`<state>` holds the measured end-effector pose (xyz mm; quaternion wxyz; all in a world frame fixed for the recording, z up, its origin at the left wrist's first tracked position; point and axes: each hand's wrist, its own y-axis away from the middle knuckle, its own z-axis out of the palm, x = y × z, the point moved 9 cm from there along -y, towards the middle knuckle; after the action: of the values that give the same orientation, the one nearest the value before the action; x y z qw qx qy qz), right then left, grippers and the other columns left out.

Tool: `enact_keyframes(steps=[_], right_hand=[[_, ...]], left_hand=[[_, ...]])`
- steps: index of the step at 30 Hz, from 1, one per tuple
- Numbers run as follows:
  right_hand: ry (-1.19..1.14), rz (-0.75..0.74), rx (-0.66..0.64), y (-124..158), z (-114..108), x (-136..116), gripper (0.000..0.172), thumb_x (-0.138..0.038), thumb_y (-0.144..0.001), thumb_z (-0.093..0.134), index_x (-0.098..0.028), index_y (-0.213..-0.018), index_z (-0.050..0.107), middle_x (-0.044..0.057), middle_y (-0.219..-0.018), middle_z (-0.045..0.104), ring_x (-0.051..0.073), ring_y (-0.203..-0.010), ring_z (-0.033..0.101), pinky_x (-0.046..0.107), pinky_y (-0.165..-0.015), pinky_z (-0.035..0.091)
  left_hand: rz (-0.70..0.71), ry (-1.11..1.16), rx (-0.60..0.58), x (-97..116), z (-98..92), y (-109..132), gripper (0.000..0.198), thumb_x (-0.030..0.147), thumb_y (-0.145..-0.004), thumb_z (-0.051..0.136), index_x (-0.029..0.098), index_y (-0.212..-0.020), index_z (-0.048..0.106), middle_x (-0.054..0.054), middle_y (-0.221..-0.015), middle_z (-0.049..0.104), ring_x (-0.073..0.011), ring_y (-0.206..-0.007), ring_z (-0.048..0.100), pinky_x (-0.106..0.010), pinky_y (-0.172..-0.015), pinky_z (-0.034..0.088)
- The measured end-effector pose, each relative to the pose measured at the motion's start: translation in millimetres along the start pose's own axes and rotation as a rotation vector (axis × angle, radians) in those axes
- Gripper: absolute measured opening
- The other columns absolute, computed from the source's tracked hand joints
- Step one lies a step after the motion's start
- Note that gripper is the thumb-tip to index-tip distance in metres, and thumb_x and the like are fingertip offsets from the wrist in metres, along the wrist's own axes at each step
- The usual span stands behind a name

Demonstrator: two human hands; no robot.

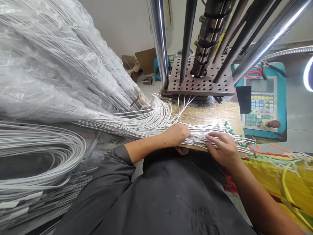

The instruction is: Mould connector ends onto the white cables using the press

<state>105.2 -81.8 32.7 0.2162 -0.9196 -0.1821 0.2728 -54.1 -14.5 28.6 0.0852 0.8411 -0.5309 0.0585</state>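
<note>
A thick bundle of thin white cables (137, 125) lies across the front of the worktable, curving in from the left. My left hand (178, 133) is closed in a fist around some cables at the table's near edge; what is inside the fingers is partly hidden. To its right, my right hand (223, 148) rests over the same bundle with its fingers apart, the tips touching the cables. Beyond that hand the cable ends fan out, many with small green connectors (227, 125). A few loose cables (179, 109) stretch up toward the machine's plate.
A press machine with a perforated metal plate (179, 73) and steel columns stands just behind the cables. On the right is a teal control panel (264, 130) with red-handled pliers (254, 72) on top. Plastic-wrapped cable bundles (61, 55) and coiled cables (75, 153) fill the left.
</note>
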Motion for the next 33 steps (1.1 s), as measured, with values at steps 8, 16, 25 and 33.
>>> enact_keyframes(steps=[8,16,25,33], right_hand=[[-0.057,0.051,0.228,-3.1,-30.1,5.0,0.054,-0.020,-0.088,0.068,-0.034,-0.140,0.059,0.011,-0.126,0.069,0.031,-0.115,0.067,0.053,-0.101,0.054],[-0.013,0.143,0.505,22.9,-61.2,-0.5,0.078,-0.020,-0.082,0.077,-0.033,-0.153,0.047,0.015,-0.146,0.054,0.040,-0.131,0.056,0.063,-0.108,0.049],[-0.227,0.328,0.600,50.8,-67.6,14.1,0.046,-0.023,-0.087,0.071,-0.030,-0.132,0.066,0.011,-0.119,0.071,0.031,-0.106,0.069,0.054,-0.093,0.059],[-1.625,0.598,0.022,-25.5,51.7,-29.6,0.073,-0.061,-0.079,0.078,-0.034,-0.142,0.054,0.012,-0.137,0.065,0.031,-0.122,0.064,0.045,-0.089,0.059]], left_hand=[[-0.159,0.242,-0.037,-13.4,-31.1,-25.6,0.019,0.027,-0.098,0.051,0.015,-0.093,0.066,-0.009,-0.095,0.068,-0.0232,-0.090,0.064,-0.034,-0.080,0.048],[-0.161,0.724,0.063,-26.5,-80.6,-27.2,0.033,0.042,-0.099,0.051,0.017,-0.079,0.057,0.001,-0.070,0.055,-0.0123,-0.064,0.050,-0.027,-0.064,0.039],[-0.345,0.928,0.316,-41.4,-67.7,-7.3,0.034,0.049,-0.094,0.057,0.016,-0.090,0.063,0.004,-0.067,0.050,-0.0104,-0.060,0.043,-0.024,-0.059,0.034],[-0.374,1.021,0.381,-26.2,-79.0,28.6,0.049,0.065,-0.091,0.058,0.016,-0.091,0.063,0.004,-0.064,0.046,-0.0099,-0.059,0.038,-0.024,-0.057,0.033]])
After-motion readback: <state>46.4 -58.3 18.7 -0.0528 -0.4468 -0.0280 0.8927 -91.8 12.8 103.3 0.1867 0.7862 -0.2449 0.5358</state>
